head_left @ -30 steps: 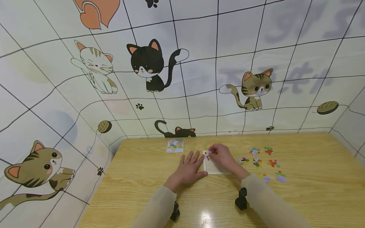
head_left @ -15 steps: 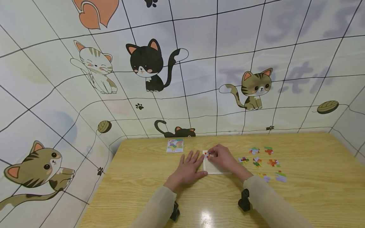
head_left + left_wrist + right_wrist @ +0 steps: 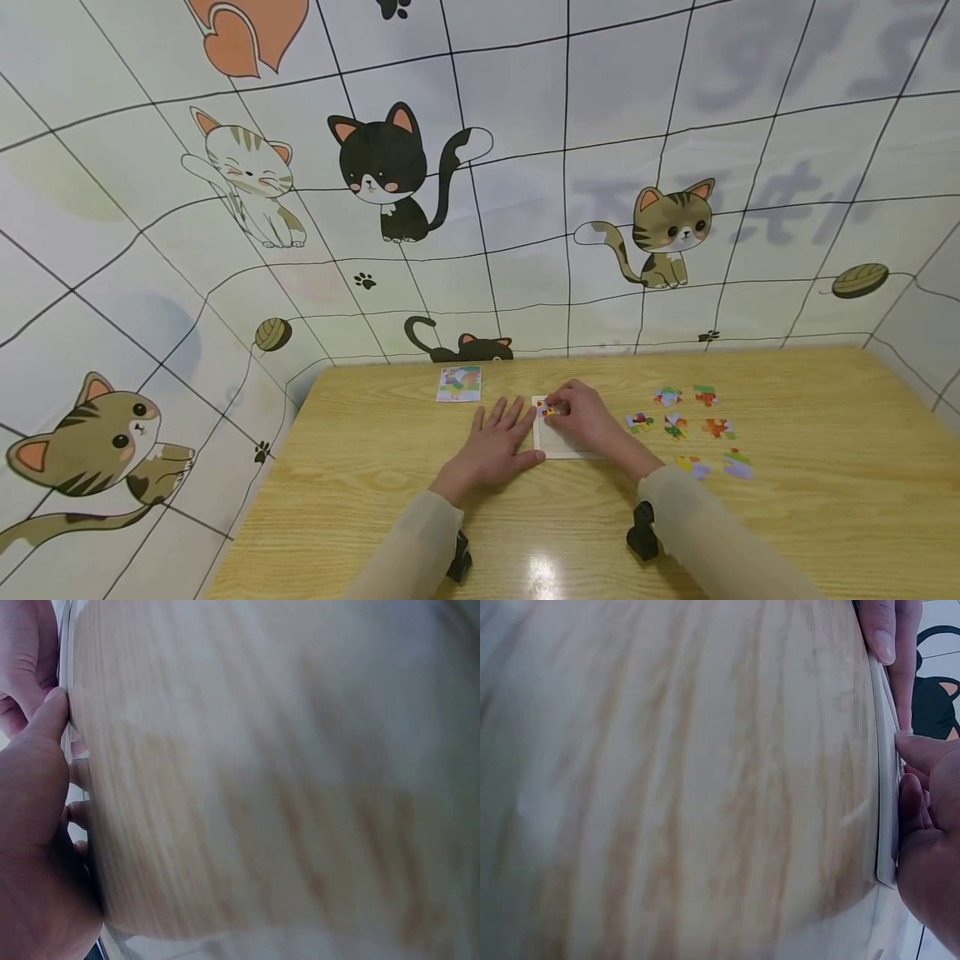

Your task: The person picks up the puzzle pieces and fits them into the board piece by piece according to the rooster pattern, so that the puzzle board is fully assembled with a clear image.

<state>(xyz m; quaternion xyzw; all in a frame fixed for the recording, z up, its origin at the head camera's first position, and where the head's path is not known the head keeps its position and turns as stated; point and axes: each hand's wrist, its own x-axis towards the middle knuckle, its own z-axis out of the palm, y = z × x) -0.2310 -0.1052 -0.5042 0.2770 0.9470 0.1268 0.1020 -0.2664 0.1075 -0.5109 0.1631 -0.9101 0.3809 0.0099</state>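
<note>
My right hand (image 3: pixel 588 417) reaches over a shallow white puzzle tray (image 3: pixel 573 456) and pinches a small colourful puzzle piece (image 3: pixel 547 409) at its far-left corner, its fingertips partly covering the piece. Flat on the table beside the tray, my left hand (image 3: pixel 491 446) has its fingers spread, with fingertips and thumb at the tray's left edge. The left wrist view shows the left hand (image 3: pixel 34 802) low against the tabletop, thumb toward the tray. In the right wrist view the tray's near edge (image 3: pixel 885 787) appears side-on, with the right hand (image 3: pixel 937 825) over it.
Several loose puzzle pieces (image 3: pixel 675 427) lie spread to the right of the tray on the wooden table (image 3: pixel 360 483). A square picture card (image 3: pixel 459 383) lies at the back left. Behind the table hangs a cat-patterned cloth (image 3: pixel 525 208).
My right forearm has shifted slightly right, and the right fingers have adjusted the piece at the tray's corner, so its yellow part now shows. The left hand stays put.
</note>
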